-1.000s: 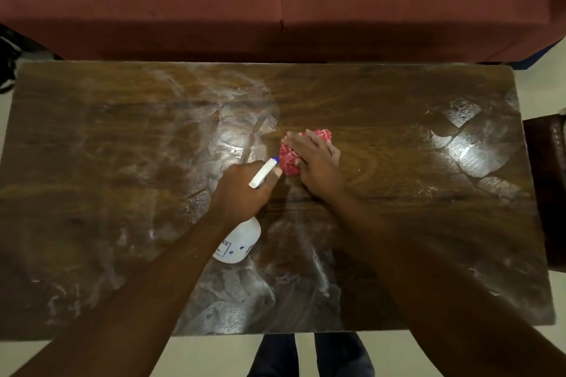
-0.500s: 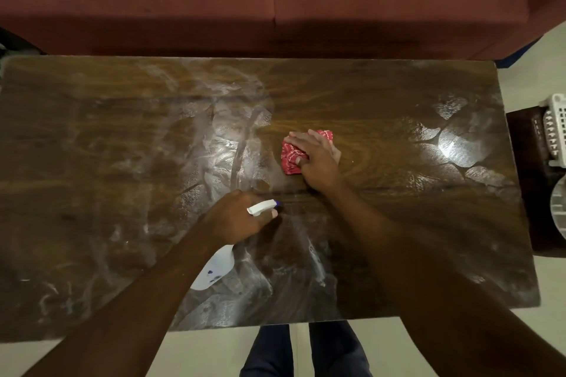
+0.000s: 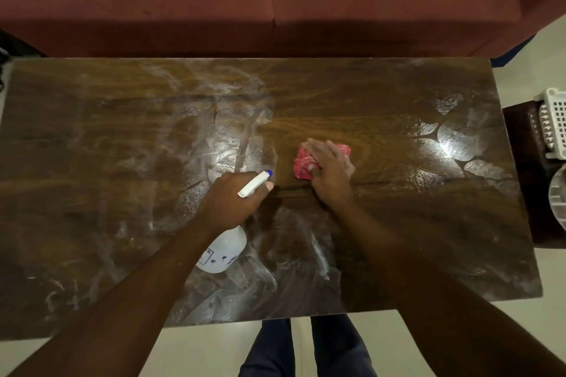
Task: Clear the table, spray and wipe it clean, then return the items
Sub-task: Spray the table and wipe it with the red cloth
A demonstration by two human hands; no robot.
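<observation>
Red cloth (image 3: pixel 303 165) under right hand (image 3: pixel 333 174), fingers flat; left hand (image 3: pixel 232 200) grips spray bottle (image 3: pixel 224 251); basket (image 3: pixel 555 122) beside table (image 3: pixel 92 162).

Left hand (image 3: pixel 232 202) curled round neck of spray bottle (image 3: pixel 225 249), back of hand up, one fingertip showing under nozzle. Left forearm bare, comes in from lower left. Right hand (image 3: pixel 332 171) palm down, fingers (image 3: pixel 318 147) straight, slightly spread, pressing on red cloth (image 3: pixel 301 164). Right forearm bare, comes in from lower right. Hands near each other, not touching.
</observation>
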